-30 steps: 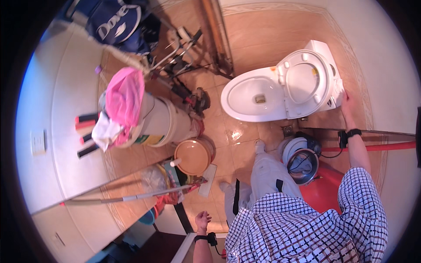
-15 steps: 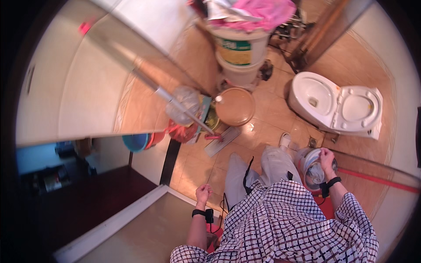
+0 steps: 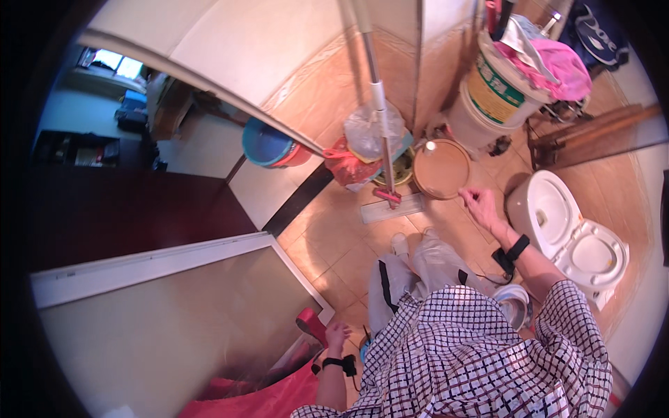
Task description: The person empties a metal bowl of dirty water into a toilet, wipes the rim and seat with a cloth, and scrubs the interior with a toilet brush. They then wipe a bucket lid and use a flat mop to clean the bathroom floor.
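Note:
Reaching forward, my right hand (image 3: 482, 210) is just over the near right edge of a round brown lid or stool top (image 3: 442, 169). Its fingers are loosely bent and apart, with nothing visible in them; whether they touch the edge I cannot tell. My left hand (image 3: 338, 336) hangs low at my left, fingers apart, holding nothing I can see, beside a red object with a curved end (image 3: 311, 324). A flat mop (image 3: 387, 143) stands upright ahead, its grey head (image 3: 392, 208) on the tiles.
White buckets (image 3: 488, 104) with pink cloth (image 3: 561, 70) stand beyond the lid. The toilet (image 3: 557, 216) is at right, a small bucket (image 3: 514, 305) by my right leg. Bags (image 3: 352, 164) lie by the mop; blue and red basins (image 3: 268, 143) sit near the doorway. A glass door (image 3: 188, 306) is at left.
My view has turned left. My right hand has left the small bucket by my leg and moved forward to the brown lid. My left hand stays low, its fingers now more spread.

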`<action>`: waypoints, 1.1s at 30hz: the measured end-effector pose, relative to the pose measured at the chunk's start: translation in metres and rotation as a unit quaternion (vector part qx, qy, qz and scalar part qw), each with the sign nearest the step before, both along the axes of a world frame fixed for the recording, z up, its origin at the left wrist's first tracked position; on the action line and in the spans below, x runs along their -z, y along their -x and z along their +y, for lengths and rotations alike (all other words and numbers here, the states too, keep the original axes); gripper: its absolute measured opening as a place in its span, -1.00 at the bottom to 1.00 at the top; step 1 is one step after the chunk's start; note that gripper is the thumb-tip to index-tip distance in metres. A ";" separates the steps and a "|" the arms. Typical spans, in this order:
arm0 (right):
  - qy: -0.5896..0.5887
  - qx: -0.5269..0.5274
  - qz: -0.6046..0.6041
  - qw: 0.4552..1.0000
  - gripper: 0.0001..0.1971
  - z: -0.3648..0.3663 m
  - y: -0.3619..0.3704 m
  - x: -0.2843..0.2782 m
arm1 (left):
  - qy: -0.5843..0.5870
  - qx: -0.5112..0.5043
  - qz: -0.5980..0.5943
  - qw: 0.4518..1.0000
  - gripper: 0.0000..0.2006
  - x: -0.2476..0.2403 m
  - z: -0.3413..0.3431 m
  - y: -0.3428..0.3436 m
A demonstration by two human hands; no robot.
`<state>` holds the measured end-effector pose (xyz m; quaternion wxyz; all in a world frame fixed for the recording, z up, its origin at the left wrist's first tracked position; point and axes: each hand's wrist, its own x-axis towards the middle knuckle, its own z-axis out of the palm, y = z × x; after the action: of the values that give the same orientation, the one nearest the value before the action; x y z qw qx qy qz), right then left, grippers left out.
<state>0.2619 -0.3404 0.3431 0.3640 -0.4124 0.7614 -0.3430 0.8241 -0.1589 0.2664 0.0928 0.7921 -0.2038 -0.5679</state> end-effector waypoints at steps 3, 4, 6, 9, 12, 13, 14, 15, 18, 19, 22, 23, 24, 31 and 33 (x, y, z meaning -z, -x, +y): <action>0.091 -0.039 -0.030 0.995 -0.72 -0.075 -0.019 -0.004 | -0.016 -0.028 0.007 0.999 -0.73 0.006 0.042 0.006; 0.112 -0.061 -0.022 0.992 -0.72 -0.104 -0.036 -0.019 | -0.017 -0.028 0.015 0.999 -0.74 0.010 0.056 -0.004; 0.156 -0.064 0.036 0.985 -0.66 -0.159 -0.049 -0.028 | -0.037 -0.069 0.016 0.997 -0.74 0.010 0.060 -0.020; 0.199 -0.040 0.046 0.978 -0.51 -0.243 -0.037 -0.041 | -0.040 -0.079 0.029 0.996 -0.73 0.012 0.069 -0.033; 0.219 0.027 0.090 0.971 -0.42 -0.293 -0.024 -0.053 | -0.054 -0.092 0.035 0.994 -0.67 0.015 0.074 -0.031; 0.250 0.040 0.009 0.967 -0.43 -0.301 -0.021 -0.055 | -0.055 -0.106 0.032 0.992 -0.68 0.002 0.056 -0.020; 0.214 0.027 -0.011 0.976 -0.48 -0.314 -0.013 -0.052 | -0.050 -0.122 0.025 0.991 -0.69 -0.008 0.041 -0.016; 0.177 0.046 0.004 0.983 -0.53 -0.326 -0.003 -0.049 | -0.040 -0.093 0.030 0.994 -0.68 0.008 0.038 -0.033; 0.094 0.145 0.057 0.983 -0.63 -0.366 0.020 -0.031 | 0.017 -0.113 0.029 0.993 -0.71 0.016 -0.038 -0.058; 0.114 0.196 0.085 0.970 -0.67 -0.371 0.018 -0.021 | 0.031 -0.128 0.004 0.991 -0.75 0.017 -0.047 -0.069; 0.167 0.183 -0.058 0.967 -0.68 -0.371 0.011 -0.001 | 0.014 -0.166 0.044 0.985 -0.77 0.023 -0.073 -0.108; 0.181 0.163 -0.055 0.968 -0.67 -0.366 0.004 0.000 | 0.023 -0.166 0.043 0.985 -0.78 0.029 -0.074 -0.112; 0.197 0.149 -0.048 0.968 -0.67 -0.359 -0.007 -0.008 | 0.015 -0.158 0.046 0.986 -0.78 0.031 -0.081 -0.111; 0.253 0.196 -0.102 0.942 -0.63 -0.248 -0.077 -0.044 | 0.050 -0.028 0.069 0.996 -0.79 0.019 -0.203 -0.086; 0.252 0.230 -0.093 0.935 -0.64 -0.199 -0.083 -0.073 | 0.068 -0.011 0.084 0.994 -0.80 0.014 -0.233 -0.060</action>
<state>0.3453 -0.5389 0.4165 0.2286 -0.2700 0.6865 -0.6352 0.8840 -0.3917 0.2525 0.1696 0.7353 -0.2252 -0.6164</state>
